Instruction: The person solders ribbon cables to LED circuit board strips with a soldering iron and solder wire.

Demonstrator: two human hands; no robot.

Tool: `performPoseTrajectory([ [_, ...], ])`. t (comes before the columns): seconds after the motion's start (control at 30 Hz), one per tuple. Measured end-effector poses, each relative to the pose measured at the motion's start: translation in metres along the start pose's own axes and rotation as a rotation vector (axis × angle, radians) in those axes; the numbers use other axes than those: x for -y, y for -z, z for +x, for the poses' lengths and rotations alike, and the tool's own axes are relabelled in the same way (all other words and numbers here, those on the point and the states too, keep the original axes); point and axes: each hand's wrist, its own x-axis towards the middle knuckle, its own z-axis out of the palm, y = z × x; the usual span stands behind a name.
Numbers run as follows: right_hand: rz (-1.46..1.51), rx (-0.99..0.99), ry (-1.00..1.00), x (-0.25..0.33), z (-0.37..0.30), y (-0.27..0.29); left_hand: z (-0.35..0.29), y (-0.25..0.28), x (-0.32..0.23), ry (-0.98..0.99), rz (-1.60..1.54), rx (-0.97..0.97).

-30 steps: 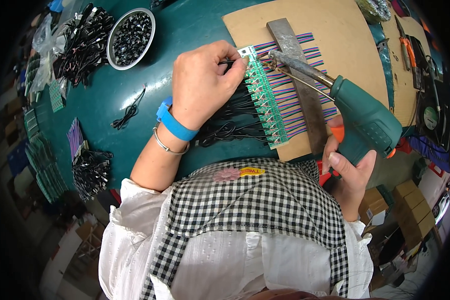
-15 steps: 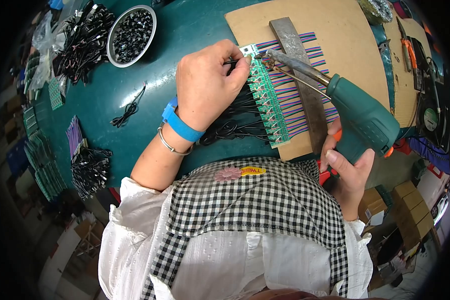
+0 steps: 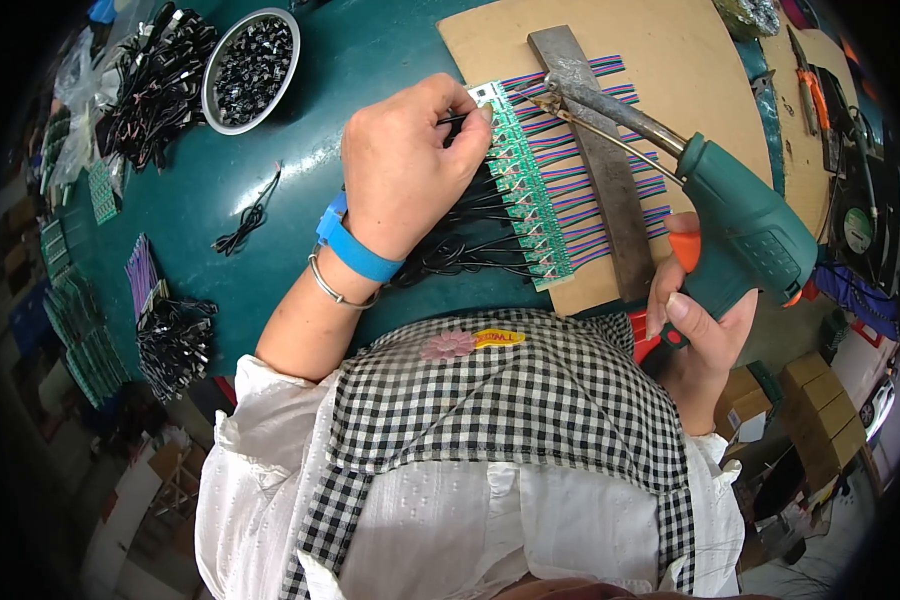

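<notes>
My left hand (image 3: 405, 165) is closed in a pinch on a thin black cable (image 3: 452, 119) at the top end of a green circuit board strip (image 3: 518, 185). More black cables (image 3: 485, 208) run off the strip's left side, partly under that hand. Flat multicoloured wires (image 3: 570, 175) leave its right side. In my right hand (image 3: 710, 335) is a green soldering gun (image 3: 750, 215) with an orange trigger. Its metal tip points left and hovers just right of the strip's top, over the coloured wires.
A flat metal bar (image 3: 610, 190) lies across the coloured wires on a brown board (image 3: 700, 110). Left of it are a bowl of small black parts (image 3: 255, 70), a loose black cable (image 3: 245, 225) and cable bundles (image 3: 175, 345). Pliers (image 3: 815, 95) lie at the far right.
The soldering gun has drawn back to the right, its tip away from the strip's top. More of the orange trigger shows. My left hand keeps its pinch at the same end.
</notes>
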Motion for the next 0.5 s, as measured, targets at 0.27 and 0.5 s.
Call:
performPoseTrajectory([
  [0.27, 0.049, -0.016, -0.009, 0.004, 0.000, -0.006, -0.003, 0.009, 0.003, 0.038, 0.031, -0.001],
  [0.5, 0.106, 0.097, 0.064, -0.002, -0.005, 0.019, -0.018, 0.048, 0.010, -0.111, 0.080, 0.068],
])
